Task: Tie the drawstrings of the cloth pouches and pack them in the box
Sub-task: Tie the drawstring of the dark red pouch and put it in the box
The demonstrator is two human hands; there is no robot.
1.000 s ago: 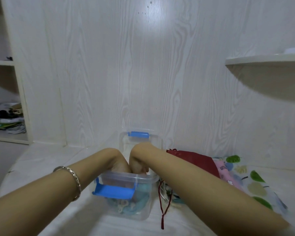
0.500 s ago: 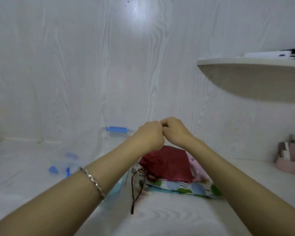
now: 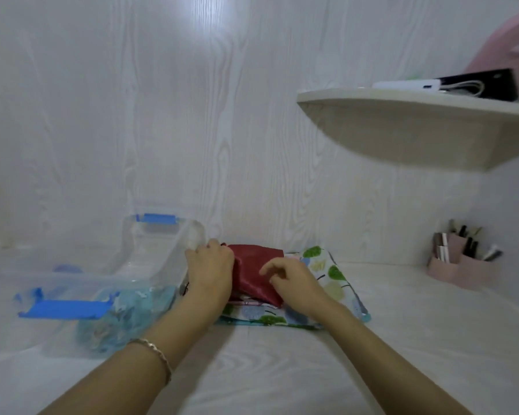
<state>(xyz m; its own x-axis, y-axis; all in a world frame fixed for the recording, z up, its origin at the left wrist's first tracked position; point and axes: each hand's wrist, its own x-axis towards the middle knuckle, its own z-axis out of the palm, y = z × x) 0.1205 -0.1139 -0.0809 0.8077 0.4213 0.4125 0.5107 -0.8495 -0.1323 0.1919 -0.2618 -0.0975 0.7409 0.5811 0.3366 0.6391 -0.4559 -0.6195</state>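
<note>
A dark red cloth pouch [image 3: 256,269] lies on top of a small stack, over a pink pouch [image 3: 249,301] and a white pouch with a leaf print [image 3: 331,272]. My left hand [image 3: 210,272] rests on the red pouch's left end, fingers curled over its edge. My right hand [image 3: 291,281] sits on its right side, fingers bent and touching the cloth. A clear plastic box [image 3: 108,290] with blue latches stands to the left and holds a teal pouch [image 3: 129,313]. A red drawstring [image 3: 185,288] shows beside my left wrist.
The box's clear lid [image 3: 159,232] with a blue latch leans against the white wall behind the box. A pink organiser with pens [image 3: 462,259] stands at the right. A wall shelf [image 3: 417,124] juts out above it.
My hands left the box, met raised in the air above the stack, then dropped onto the red pouch. My view swung right, away from the box.
</note>
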